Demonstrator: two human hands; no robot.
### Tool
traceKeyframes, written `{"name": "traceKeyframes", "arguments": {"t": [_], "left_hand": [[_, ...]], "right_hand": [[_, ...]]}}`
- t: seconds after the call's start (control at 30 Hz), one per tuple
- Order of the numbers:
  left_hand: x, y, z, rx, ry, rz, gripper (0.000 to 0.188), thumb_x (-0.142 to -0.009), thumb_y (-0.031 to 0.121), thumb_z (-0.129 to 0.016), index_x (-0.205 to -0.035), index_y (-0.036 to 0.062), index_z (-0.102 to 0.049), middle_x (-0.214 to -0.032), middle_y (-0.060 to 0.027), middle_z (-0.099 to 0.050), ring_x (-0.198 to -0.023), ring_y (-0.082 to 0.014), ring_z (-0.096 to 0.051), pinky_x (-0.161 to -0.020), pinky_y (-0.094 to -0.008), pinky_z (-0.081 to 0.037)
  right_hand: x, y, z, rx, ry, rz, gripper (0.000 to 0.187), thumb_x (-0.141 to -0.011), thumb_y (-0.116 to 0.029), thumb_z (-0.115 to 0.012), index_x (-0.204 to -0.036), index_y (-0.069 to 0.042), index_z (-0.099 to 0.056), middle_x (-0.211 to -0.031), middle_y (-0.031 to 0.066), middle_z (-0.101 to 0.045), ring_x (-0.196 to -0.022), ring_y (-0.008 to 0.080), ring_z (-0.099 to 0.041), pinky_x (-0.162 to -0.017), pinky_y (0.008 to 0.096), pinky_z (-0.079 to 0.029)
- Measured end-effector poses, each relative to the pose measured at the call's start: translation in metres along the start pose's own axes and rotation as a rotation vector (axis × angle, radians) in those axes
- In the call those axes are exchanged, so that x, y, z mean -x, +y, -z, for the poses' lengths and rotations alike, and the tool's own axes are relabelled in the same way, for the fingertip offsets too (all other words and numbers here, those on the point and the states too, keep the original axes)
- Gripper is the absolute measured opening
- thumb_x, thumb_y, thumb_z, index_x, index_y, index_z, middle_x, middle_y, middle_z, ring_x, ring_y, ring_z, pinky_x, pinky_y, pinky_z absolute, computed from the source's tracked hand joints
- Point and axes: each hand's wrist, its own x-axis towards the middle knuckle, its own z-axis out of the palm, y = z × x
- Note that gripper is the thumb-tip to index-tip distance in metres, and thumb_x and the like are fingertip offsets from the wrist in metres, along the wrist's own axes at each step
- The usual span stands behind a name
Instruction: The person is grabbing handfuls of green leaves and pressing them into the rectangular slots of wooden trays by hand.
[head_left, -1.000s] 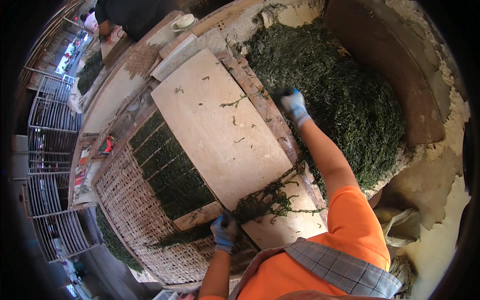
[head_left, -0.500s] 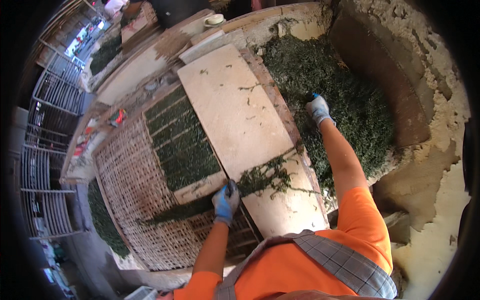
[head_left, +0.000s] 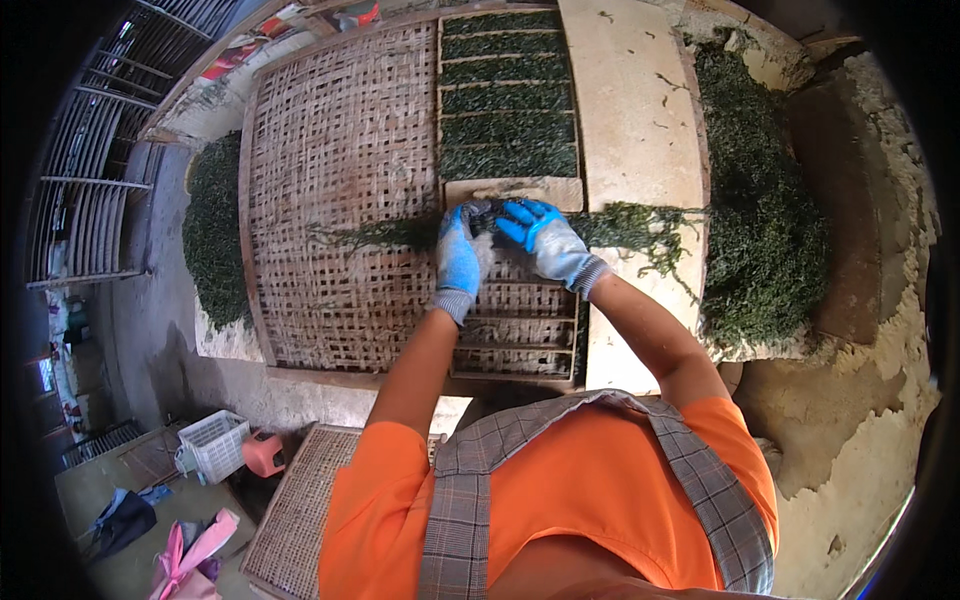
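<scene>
Both my hands wear blue-and-grey gloves and meet over a slatted wooden frame [head_left: 515, 378] on a woven bamboo tray [head_left: 335, 130]. My left hand [head_left: 460, 262] is closed around dark green leafy strands [head_left: 395, 234] trailing leftward over the weave. Close beside it, my right hand [head_left: 550, 240] has bent fingers over a dark clump, which they partly hide. More strands [head_left: 640, 228] stretch right across a pale board [head_left: 630, 130]. Just beyond my fingers, a flat wooden strip [head_left: 515, 191] lies across the frame. Green leaves [head_left: 505, 100] fill the frame's far rows; bamboo weave shows through its near rows.
A large green heap [head_left: 755, 210] lies right of the board, a smaller green pile [head_left: 215, 230] left of the tray. At lower left are a white basket [head_left: 213, 447], a red-orange container [head_left: 264, 453], pink cloth [head_left: 190, 555] and another woven tray [head_left: 300, 500].
My right hand has come from the heap on the right to the frame beside my left hand. My view has turned, so the tray now sits straighter before me.
</scene>
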Motion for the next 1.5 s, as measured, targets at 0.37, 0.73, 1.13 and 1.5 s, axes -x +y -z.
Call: {"name": "traceKeyframes", "arguments": {"t": [0.37,0.73,1.13,1.5], "left_hand": [[0.014,0.009,-0.008,0.324,-0.01,0.357,0.018,-0.095,0.007,-0.05,-0.11,0.006,-0.061,-0.077,-0.0051,-0.057,-0.048,-0.011,-0.042,-0.044,-0.0263,-0.038],[0.037,0.034,0.012,-1.238,-0.615,-0.225,0.059,-0.09,0.026,-0.052,-0.147,0.0133,-0.04,-0.156,-0.0145,-0.03,-0.147,-0.0311,-0.02,-0.123,-0.0413,-0.005],[0.03,0.032,0.028,-1.006,-0.285,-0.403,0.051,-0.083,0.006,-0.06,-0.133,0.0082,-0.055,-0.133,-0.0126,-0.057,-0.128,-0.0319,-0.048,-0.111,-0.0408,-0.035],[-0.035,0.076,-0.128,-1.167,-0.585,-0.475,0.095,-0.079,0.061,-0.065,-0.152,0.0141,-0.027,-0.159,-0.0204,-0.013,-0.149,-0.0364,-0.005,-0.12,-0.0471,-0.009]], "right_hand": [[-0.003,-0.04,-0.011,-0.245,0.108,-0.775,0.032,-0.072,-0.021,-0.074,-0.103,-0.019,-0.07,-0.103,0.0113,-0.069,-0.09,0.0321,-0.066,-0.079,0.0417,-0.055],[0.013,-0.03,-0.035,-0.107,0.058,-0.28,0.059,-0.071,-0.015,-0.067,-0.129,-0.014,-0.057,-0.135,0.0119,-0.055,-0.125,0.0311,-0.051,-0.11,0.0394,-0.038],[0.015,-0.071,-0.034,-0.102,-0.147,-0.43,0.065,-0.081,-0.024,-0.061,-0.143,-0.012,-0.044,-0.149,0.0112,-0.042,-0.137,0.0319,-0.038,-0.117,0.0397,-0.026],[0.045,-0.048,-0.131,-0.281,0.206,-0.97,0.044,-0.097,-0.034,-0.048,-0.132,-0.008,-0.051,-0.136,0.014,-0.053,-0.123,0.0246,-0.051,-0.106,0.0362,-0.038]]}}
